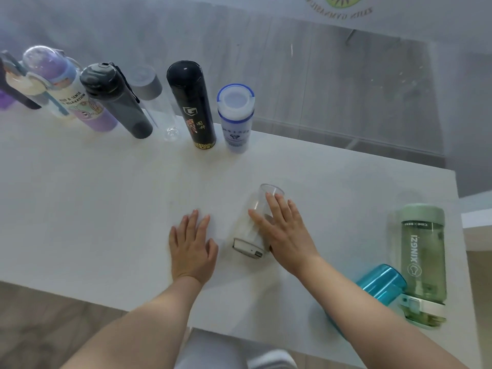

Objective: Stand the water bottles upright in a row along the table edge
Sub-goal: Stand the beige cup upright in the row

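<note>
A clear bottle with a white cap (250,225) lies on its side in the middle of the white table (93,203). My right hand (285,230) rests on top of it, fingers spread over its body. Just left of the bottle, my left hand (193,243) lies flat on the table and holds nothing. Along the far edge stands a row of upright bottles: a white one with a blue lid (235,118), a black flask (191,105), a clear one with a grey cap (154,102), a dark grey one (117,99), a purple-capped one (69,89).
At the right a green bottle (423,265) and a teal bottle (380,283) lie on their sides near the table's right edge. More bottles (13,81) stand at the far left of the row. Behind the table is a glass wall.
</note>
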Motion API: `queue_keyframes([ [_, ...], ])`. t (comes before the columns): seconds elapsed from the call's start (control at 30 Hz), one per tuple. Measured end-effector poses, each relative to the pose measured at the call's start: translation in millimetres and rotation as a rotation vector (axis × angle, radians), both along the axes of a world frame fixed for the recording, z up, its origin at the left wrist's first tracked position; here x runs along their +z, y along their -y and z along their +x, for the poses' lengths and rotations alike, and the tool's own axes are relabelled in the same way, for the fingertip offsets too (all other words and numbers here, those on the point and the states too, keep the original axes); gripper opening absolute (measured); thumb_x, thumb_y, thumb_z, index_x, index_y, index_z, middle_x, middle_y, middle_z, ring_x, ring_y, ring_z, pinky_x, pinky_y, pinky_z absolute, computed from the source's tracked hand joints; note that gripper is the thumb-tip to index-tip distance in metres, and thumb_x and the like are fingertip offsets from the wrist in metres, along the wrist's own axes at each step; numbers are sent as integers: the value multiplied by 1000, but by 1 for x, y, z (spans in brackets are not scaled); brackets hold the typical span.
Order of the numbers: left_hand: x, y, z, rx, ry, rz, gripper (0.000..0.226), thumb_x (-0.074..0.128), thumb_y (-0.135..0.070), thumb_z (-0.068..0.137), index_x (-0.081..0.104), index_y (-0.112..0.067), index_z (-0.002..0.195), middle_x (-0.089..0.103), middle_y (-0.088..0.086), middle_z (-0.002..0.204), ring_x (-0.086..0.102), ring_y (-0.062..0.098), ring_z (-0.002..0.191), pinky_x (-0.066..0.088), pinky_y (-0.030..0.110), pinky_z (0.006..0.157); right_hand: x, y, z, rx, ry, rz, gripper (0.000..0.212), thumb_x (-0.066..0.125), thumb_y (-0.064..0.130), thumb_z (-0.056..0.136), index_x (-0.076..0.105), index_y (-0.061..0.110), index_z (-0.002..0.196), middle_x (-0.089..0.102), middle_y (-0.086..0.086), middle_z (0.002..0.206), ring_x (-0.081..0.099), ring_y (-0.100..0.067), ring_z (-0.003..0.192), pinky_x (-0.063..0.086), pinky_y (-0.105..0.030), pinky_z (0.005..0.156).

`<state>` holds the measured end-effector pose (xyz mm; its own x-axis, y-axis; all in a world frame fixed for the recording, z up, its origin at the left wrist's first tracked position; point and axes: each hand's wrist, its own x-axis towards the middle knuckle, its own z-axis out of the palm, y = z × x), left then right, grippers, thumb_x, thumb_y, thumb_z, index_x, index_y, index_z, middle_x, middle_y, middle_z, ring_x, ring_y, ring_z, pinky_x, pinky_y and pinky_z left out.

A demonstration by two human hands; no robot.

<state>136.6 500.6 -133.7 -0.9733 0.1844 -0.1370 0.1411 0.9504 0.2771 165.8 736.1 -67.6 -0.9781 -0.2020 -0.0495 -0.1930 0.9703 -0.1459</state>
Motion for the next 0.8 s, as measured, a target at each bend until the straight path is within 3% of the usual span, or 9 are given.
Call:
queue_keyframes([
  [0.13, 1, -1, -1, -5, 16, -12, 60, 33, -37, 84, 36, -27, 143, 28, 1, 157, 19, 22, 145, 7, 47, 118, -6, -1, 4, 10, 12, -41, 81, 78, 6, 64, 48, 15, 139, 39, -20, 151, 40, -48, 134, 36, -57, 105],
  [0.3, 1, 0, -2, -6, 19, -15, 60, 34, -37, 84, 36, -28, 142, 30, 1, 156, 20, 22, 145, 4, 45, 117, -2, -4, 4, -49, 22, -212, 91, 85, 17, 63, 39, 18, 141, 38, -18, 152, 35, -47, 138, 44, -57, 101],
  [0.37, 1, 0, -2, -8, 19, -13, 60, 35, -37, 83, 36, -27, 142, 30, 1, 156, 20, 22, 144, 5, 45, 117, 3, -4, 4, -135, 17, -331, 93, 86, 27, 66, 34, 23, 143, 33, -13, 155, 29, -40, 141, 45, -48, 103],
  [0.43, 1, 0, -3, -8, 22, -13, 60, 35, -37, 83, 36, -27, 142, 31, 2, 155, 20, 22, 144, 6, 45, 117, 8, -6, 4, -263, 21, -480, 93, 83, 34, 69, 32, 25, 146, 31, -5, 156, 25, -28, 144, 37, -33, 105],
  [0.5, 1, 0, -3, -11, 21, -16, 59, 35, -37, 82, 38, -27, 141, 33, 3, 154, 22, 23, 143, 8, 46, 116, 14, -7, 3, -412, 47, -661, 91, 83, 36, 71, 34, 22, 146, 36, 2, 152, 31, -17, 140, 32, -25, 108],
  [0.67, 1, -1, -3, -5, 23, -12, 60, 36, -36, 81, 39, -27, 141, 35, 3, 153, 27, 24, 142, 10, 47, 116, 19, -16, 1, -672, 92, -1068, 69, 81, 32, 73, 50, 26, 134, 55, 12, 129, 55, -6, 120, 49, -28, 98],
  [0.73, 0, 0, -3, -5, 31, -18, 61, 35, -36, 81, 38, -27, 141, 34, 3, 154, 26, 24, 143, 9, 47, 117, 18, -21, 0, -720, 150, -1128, 61, 79, 33, 74, 54, 28, 129, 61, 10, 126, 60, -6, 115, 52, -31, 98],
  [0.8, 0, 0, -3, -7, 37, -22, 61, 35, -37, 82, 38, -27, 142, 33, 3, 154, 26, 24, 143, 9, 47, 117, 19, -25, 0, -694, 199, -1064, 56, 78, 31, 76, 55, 30, 126, 63, 13, 122, 62, 1, 109, 51, -25, 95],
])
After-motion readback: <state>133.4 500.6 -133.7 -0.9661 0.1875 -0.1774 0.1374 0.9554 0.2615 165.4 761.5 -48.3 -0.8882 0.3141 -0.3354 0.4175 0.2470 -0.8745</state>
